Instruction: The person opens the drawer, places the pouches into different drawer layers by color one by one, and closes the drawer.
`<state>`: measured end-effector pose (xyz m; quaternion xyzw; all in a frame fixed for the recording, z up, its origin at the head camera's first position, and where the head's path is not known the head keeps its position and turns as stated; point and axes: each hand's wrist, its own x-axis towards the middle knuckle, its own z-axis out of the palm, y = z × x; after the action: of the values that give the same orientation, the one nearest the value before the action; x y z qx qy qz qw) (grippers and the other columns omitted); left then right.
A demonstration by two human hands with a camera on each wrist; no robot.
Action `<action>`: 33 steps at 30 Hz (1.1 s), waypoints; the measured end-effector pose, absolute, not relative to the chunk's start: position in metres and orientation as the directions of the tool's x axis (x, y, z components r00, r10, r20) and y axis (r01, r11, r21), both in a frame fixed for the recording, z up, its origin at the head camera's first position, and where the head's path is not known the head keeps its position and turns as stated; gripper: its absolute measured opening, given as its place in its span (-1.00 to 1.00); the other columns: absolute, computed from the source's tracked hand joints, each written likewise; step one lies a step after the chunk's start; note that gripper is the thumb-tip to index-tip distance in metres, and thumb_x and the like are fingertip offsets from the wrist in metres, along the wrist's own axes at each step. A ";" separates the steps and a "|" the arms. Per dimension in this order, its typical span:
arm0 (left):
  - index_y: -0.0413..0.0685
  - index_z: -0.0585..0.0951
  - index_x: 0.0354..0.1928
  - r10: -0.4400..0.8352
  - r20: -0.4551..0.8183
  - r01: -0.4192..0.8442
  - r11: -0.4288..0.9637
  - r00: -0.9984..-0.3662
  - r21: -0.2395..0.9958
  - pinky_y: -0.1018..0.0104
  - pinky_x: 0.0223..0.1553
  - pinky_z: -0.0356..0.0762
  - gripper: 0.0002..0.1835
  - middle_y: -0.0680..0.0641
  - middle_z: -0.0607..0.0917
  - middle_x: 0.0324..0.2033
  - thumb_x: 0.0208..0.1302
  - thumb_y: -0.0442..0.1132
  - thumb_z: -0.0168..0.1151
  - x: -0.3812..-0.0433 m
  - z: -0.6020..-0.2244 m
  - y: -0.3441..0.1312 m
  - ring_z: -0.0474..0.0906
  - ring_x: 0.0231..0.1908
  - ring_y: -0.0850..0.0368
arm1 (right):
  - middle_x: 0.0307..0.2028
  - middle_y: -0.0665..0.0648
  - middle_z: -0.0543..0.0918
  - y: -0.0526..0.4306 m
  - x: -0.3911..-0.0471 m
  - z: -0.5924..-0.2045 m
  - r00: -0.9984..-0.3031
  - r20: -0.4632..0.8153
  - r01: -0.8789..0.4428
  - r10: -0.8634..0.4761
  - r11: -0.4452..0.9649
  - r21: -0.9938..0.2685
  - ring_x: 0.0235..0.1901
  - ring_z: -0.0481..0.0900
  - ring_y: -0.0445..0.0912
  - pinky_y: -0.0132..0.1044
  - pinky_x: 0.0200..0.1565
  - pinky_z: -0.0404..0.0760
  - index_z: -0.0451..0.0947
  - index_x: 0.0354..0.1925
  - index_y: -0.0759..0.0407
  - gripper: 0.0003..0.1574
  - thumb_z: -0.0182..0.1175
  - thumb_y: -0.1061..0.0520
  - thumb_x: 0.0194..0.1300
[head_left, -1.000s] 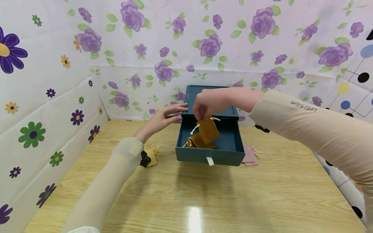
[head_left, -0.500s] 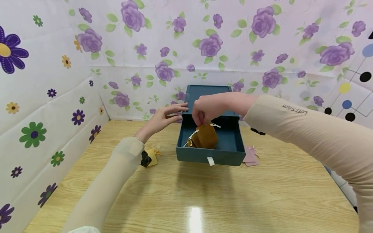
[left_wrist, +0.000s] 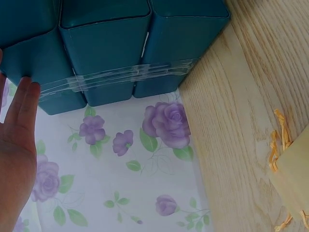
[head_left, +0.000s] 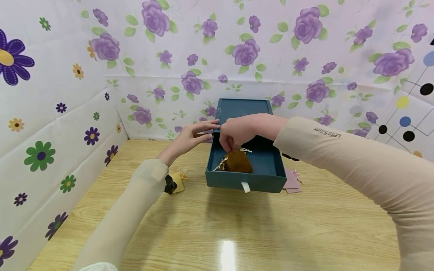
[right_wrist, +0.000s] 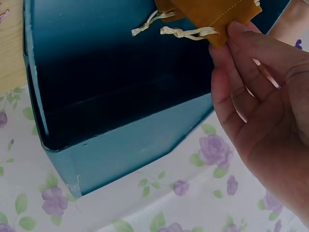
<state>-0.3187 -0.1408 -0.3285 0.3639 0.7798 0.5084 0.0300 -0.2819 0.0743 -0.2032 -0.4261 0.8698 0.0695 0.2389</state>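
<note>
Right hand (head_left: 236, 131) has lowered, pinching a brown pouch (head_left: 239, 162); outstretched left hand (head_left: 188, 138) touches the box (head_left: 244, 107).

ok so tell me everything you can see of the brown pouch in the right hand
The brown pouch looks like soft, suede-like cloth, roughly rectangular, with a line of pale stitching near its mouth and cream drawstrings on both sides. The right hand pinches it at the mouth end, so it slants downward inside the open dark blue drawer. In the head view it overlaps another brown pouch; whether the two touch is unclear. Its contents, if any, cannot be seen.
</note>
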 end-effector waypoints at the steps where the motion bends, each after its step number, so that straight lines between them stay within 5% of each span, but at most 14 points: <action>1: 0.10 0.51 0.33 0.597 0.324 0.540 0.223 -0.734 0.812 0.08 0.24 0.58 -0.58 0.13 0.30 0.49 0.48 -0.21 0.08 -0.319 -0.329 -0.141 0.32 0.44 0.01 | -0.18 0.02 0.74 0.074 -0.282 -0.204 -0.522 -0.474 -0.776 -0.709 0.626 -0.082 -0.21 0.64 -0.10 -0.22 0.02 0.71 0.72 -0.19 -0.02 -0.74 0.26 0.32 0.30; 25: -0.11 0.48 0.34 0.591 0.303 0.519 0.237 -0.748 0.821 0.08 0.27 0.55 -0.58 -0.06 0.27 0.50 0.49 -0.33 0.05 -0.301 -0.311 -0.136 0.29 0.45 -0.10 | -0.17 0.06 0.77 0.074 -0.287 -0.218 -0.515 -0.429 -0.793 -0.742 0.603 -0.090 -0.22 0.69 -0.12 -0.21 0.03 0.72 0.72 -0.15 0.03 -0.79 0.24 0.27 0.34; 33: -0.02 0.49 0.35 0.583 0.304 0.514 0.233 -0.753 0.826 0.10 0.26 0.56 -0.57 0.04 0.28 0.50 0.49 -0.31 0.06 -0.313 -0.324 -0.139 0.30 0.45 -0.02 | -0.11 0.07 0.76 0.074 -0.286 -0.218 -0.517 -0.426 -0.794 -0.742 0.602 -0.086 -0.14 0.71 -0.10 -0.20 0.08 0.71 0.72 -0.07 0.05 -0.77 0.26 0.24 0.34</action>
<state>-0.3132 -0.1387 -0.3236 0.3498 0.7844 0.5111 0.0340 -0.2862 0.0741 -0.2180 -0.4419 0.8689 0.0597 0.2149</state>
